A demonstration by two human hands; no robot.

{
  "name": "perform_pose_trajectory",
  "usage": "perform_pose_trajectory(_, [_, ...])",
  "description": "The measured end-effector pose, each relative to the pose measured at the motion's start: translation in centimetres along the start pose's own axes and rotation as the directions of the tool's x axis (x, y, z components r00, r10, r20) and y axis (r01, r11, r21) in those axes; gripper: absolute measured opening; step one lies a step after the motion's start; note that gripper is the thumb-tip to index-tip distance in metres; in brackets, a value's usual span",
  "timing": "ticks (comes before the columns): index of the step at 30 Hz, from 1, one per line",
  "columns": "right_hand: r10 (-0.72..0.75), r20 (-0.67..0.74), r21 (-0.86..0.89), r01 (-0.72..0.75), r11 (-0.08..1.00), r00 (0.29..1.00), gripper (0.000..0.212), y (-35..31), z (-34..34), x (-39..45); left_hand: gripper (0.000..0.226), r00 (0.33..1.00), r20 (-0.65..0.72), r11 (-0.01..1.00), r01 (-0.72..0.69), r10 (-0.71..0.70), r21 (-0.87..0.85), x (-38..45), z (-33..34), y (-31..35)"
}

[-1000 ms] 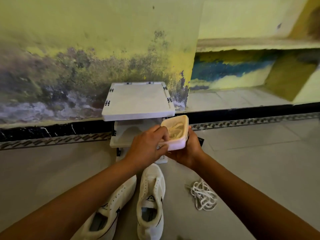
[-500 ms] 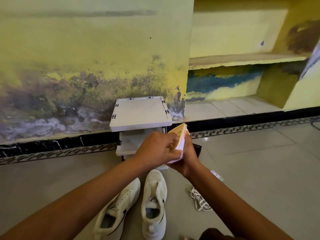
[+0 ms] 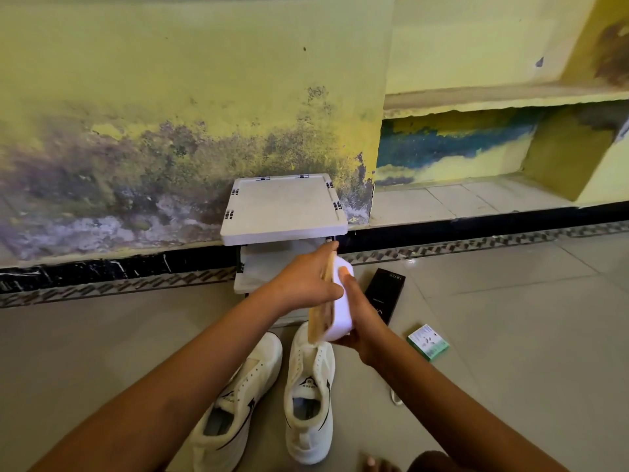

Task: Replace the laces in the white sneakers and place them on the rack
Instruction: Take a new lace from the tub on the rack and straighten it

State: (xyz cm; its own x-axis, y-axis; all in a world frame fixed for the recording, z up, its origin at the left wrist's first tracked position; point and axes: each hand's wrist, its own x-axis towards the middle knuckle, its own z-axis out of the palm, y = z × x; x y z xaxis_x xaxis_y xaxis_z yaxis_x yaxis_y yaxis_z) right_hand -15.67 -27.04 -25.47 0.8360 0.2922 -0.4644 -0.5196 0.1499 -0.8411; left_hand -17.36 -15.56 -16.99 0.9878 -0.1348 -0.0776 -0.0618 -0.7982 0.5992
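White plastic tub [image 3: 340, 301] stands tipped on edge between both hands: the left hand [image 3: 306, 284] curls over its open face, the right hand [image 3: 357, 318] grips its underside. Two white sneakers [image 3: 308, 396] lie on the floor [image 3: 510, 335] just below, toes toward the white rack [image 3: 284, 207] at the wall.

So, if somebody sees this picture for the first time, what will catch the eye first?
Probably the two hands in the middle: the left hand and right hand hold a white container tipped on its side above the pair of white sneakers on the floor. Behind them a small white rack stands against a yellow wall with dark stains low down.
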Motion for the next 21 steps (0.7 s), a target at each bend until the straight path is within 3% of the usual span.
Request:
perform_pose_trajectory(3, [0.028, 0.020, -0.054, -0.027, 0.998, 0.999, 0.068, 1.1, 0.5, 0.1, 0.078, 0.999, -0.021, 0.999, 0.046, -0.046, -0.004, 0.5, 0.1, -0.7])
perform_pose_trajectory(7, [0.036, 0.024, -0.019, -0.036, 0.999, 0.999, 0.067, 1.6, 0.9, 0.0, 0.056, 0.991, -0.121, 0.995, 0.073, -0.065, 0.065, 1.3, -0.1, -1.6])
perform_pose_trajectory(11, [0.038, 0.033, 0.014, -0.038, 0.999, 0.999, 0.067, 1.7, 1.0, -0.1, 0.033, 0.972, -0.233, 0.991, 0.039, -0.008, 0.125, 1.6, 0.4, -2.0])
perform_pose_trajectory(15, [0.042, 0.056, 0.051, -0.045, 0.998, 0.998, 0.069, 1.8, 0.5, -0.1, 0.024, 0.944, -0.330, 0.994, 0.024, 0.011, 0.102, 2.1, 0.7, -2.6])
perform_pose_trajectory(16, [0.021, 0.082, 0.101, -0.029, 0.994, 0.996, 0.066, 1.7, 0.2, -0.2, 0.022, 0.927, -0.374, 0.998, 0.045, -0.029, 0.034, 2.3, 0.2, -3.3])
perform_pose_trajectory(18, [-0.079, 0.127, 0.246, 0.045, 0.968, 0.989, 0.051, 1.2, -0.8, -0.6, 0.021, 0.891, -0.414, 0.960, 0.077, -0.187, -0.268, 2.6, -0.8, -5.2])
perform_pose_trajectory(21, [-0.178, 0.157, 0.407, 0.101, 0.908, 0.971, 0.054, 0.4, -2.6, -0.5, 0.017, 0.867, -0.356, 0.841, 0.122, -0.349, -0.527, 1.9, 0.0, -7.6])
